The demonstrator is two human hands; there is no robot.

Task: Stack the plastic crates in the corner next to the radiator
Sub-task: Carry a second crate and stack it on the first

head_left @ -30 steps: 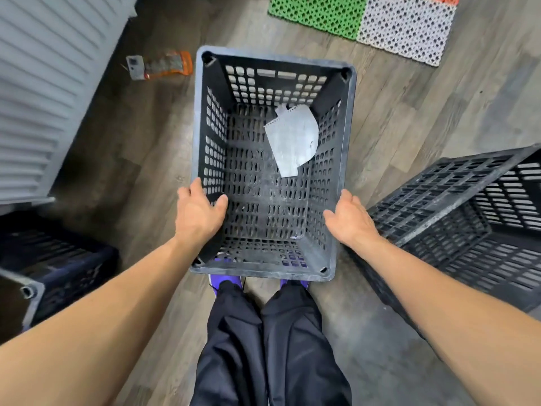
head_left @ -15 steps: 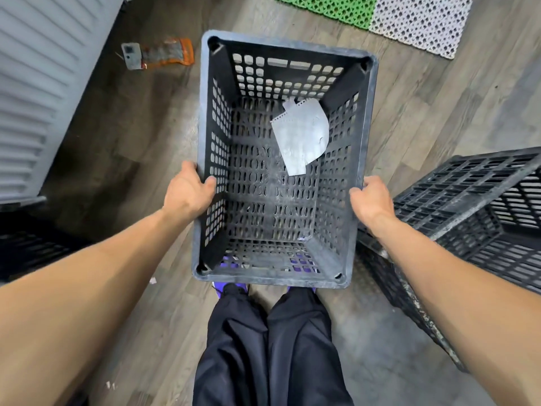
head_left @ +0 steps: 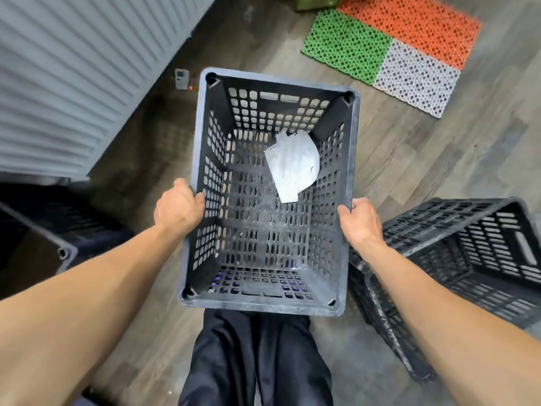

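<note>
Fingers (head_left: pixel 200 198) of the left hand (head_left: pixel 178 208) curl over the left rim of the black crate (head_left: pixel 263 306). The right hand (head_left: pixel 361 222) grips the right rim the same way, with its thumb on top. Both hands hold on tight, one on each long side.

A second ago the hands were only taking hold, and the crate sat low by the feet. Now it looks bigger and closer, and it hides the shoes, so I think it is up off the floor (head_left: pixel 409 159). It stays level between the two arms. The white paper scrap (head_left: pixel 292 168) still lies inside, near the far right wall, and it has not slid.

The view has turned a little to the left too. The grey radiator (head_left: pixel 73 83) now fills the top left. Just below it, in the corner, sits a dark crate (head_left: pixel 63 253), and more of it shows than half a second ago. That looks like the spot for the stack.

So the lift seems done and the carry comes next. The crate has to swing left and come down square on the dark one. Another tipped crate (head_left: pixel 468 244) waits on the right, just beside the right arm. A colourful mat (head_left: pixel 389 45) lies far off on the floor.
</note>
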